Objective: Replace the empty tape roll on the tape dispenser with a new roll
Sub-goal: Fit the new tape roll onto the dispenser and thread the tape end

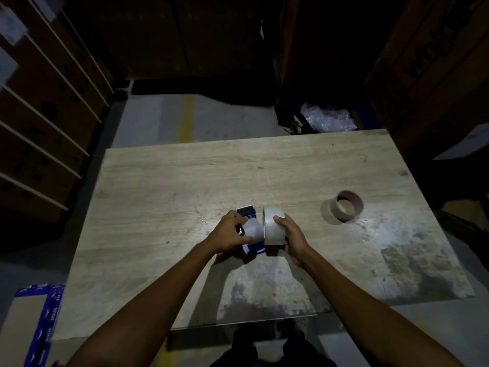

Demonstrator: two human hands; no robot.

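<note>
A blue tape dispenser [248,213] rests on the wooden table [164,186], near its middle. My left hand [228,233] grips it from the left, fingers over its body. A full roll of pale tape [272,229] stands on edge against the dispenser's right side, with my right hand [291,237] closed around it. A strip of tape [253,229] runs from the roll across the dispenser, under my left fingers. The empty brown cardboard core [346,206] lies on the table well to the right, apart from both hands.
Stacked cardboard boxes [45,107] line the left side, and more boxes [428,75] stand at the right. A blue-edged flat carton [34,321] lies on the floor at bottom left. Bubble wrap [328,118] sits behind the table's far edge.
</note>
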